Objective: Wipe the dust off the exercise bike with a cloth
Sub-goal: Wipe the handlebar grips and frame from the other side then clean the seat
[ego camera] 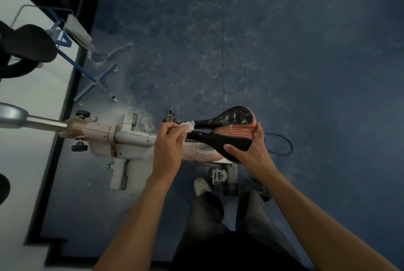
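Note:
The exercise bike (pixel 131 139) lies below me, a pale pink and grey frame running left to right. Its black and orange saddle (pixel 231 126) sits at the right end, with dusty specks on the far half. My left hand (pixel 168 146) pinches a small white cloth (pixel 189 126) against the saddle's narrow nose. My right hand (pixel 251 150) grips the wide rear of the saddle, thumb on top of the near side and fingers round the back edge.
A metal post (pixel 43 123) runs left from the frame toward a white wall (pixel 32 100). Pedals (pixel 216 175) stick out near my shoe (pixel 201 186). A blue metal stand (pixel 91 78) rests on the dark blue floor. A black cable (pixel 284 146) loops behind the saddle.

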`<move>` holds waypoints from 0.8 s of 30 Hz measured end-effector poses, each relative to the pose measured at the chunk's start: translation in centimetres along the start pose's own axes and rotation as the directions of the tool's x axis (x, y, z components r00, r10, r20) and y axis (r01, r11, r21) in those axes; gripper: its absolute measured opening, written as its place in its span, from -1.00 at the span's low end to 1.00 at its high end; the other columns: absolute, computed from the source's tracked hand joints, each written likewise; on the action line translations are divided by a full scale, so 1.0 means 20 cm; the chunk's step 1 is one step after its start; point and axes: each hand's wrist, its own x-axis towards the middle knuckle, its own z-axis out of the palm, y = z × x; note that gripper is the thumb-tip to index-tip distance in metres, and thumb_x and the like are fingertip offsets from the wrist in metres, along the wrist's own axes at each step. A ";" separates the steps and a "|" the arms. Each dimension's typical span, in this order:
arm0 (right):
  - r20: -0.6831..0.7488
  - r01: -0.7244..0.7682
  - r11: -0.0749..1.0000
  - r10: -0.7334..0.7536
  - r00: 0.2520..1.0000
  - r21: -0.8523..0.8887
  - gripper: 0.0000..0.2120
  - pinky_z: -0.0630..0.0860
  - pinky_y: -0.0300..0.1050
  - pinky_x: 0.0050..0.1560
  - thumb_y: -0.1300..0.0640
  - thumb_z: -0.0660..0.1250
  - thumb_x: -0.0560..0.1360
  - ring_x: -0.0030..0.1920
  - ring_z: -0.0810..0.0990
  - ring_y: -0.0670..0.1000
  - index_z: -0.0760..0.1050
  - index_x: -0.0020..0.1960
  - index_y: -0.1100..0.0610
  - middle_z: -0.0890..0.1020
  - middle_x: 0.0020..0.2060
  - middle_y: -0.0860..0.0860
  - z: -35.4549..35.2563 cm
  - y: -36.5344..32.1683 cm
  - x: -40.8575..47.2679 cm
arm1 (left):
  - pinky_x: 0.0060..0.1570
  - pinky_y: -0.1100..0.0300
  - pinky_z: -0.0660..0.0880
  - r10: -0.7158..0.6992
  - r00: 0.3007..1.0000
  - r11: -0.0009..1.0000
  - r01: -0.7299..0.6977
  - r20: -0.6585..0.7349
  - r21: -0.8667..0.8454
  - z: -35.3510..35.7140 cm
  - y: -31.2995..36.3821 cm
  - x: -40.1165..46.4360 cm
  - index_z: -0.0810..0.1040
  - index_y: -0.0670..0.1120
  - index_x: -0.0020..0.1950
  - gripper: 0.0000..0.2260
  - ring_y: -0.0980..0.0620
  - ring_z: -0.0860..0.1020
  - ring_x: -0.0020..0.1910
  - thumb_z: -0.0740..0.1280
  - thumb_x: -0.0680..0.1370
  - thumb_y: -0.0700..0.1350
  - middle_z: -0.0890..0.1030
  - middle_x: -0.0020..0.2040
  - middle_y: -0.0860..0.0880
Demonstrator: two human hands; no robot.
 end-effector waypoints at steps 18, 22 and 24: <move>0.012 -0.019 0.999 0.018 1.000 0.048 0.17 0.48 0.29 0.34 -0.47 0.50 0.14 0.40 0.47 0.09 -0.15 0.52 -0.36 0.40 0.46 -0.02 0.00 -0.01 -0.01 | 0.06 0.23 0.53 0.108 0.982 0.982 -0.129 0.155 0.136 0.00 0.01 0.10 0.66 -0.13 0.20 -0.75 0.02 0.55 0.01 0.38 0.55 -0.29 0.57 0.05 -0.07; 0.016 -0.036 0.998 0.035 0.999 0.054 0.19 0.47 0.30 0.36 -0.47 0.51 0.13 0.41 0.46 0.07 -0.15 0.52 -0.36 0.39 0.47 -0.04 -0.01 -0.01 -0.01 | -0.03 0.22 0.55 -0.016 0.996 0.984 0.001 0.082 0.177 -0.07 -0.05 0.17 0.68 -0.14 0.18 -0.76 0.04 0.49 -0.06 0.45 0.52 -0.28 0.54 -0.02 -0.03; 0.020 -0.033 0.998 0.032 0.999 0.058 0.19 0.47 0.29 0.36 -0.47 0.51 0.13 0.41 0.46 0.07 -0.16 0.53 -0.36 0.39 0.47 -0.04 0.00 -0.01 -0.01 | 0.04 0.14 0.58 0.114 0.986 0.968 -0.137 0.121 0.208 -0.07 -0.02 0.17 0.67 -0.19 0.19 -0.72 0.01 0.50 -0.02 0.44 0.49 -0.34 0.56 0.01 -0.12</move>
